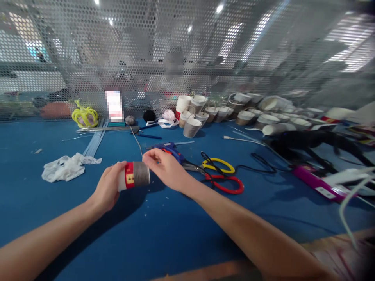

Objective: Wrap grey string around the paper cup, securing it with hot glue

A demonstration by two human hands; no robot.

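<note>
My left hand [108,185] is wrapped around a paper cup [129,177] lying on its side in the air, its rim end toward the right hidden or turned away. Grey yarn [141,174] covers the right half of the cup in tight rounds; the left part shows red and white paper. At the cup's right end my right hand [162,167] pinches the yarn strand [136,139]. That strand runs back across the table to a small grey yarn ball [129,120].
Right of my hands lie scissors [234,189] and a blue glue gun [175,153]. White lace [64,168] is at left. Behind stand yellow yarn [84,117], a phone [114,107] and several wrapped cups [192,128]. A purple power strip [318,182] lies at right.
</note>
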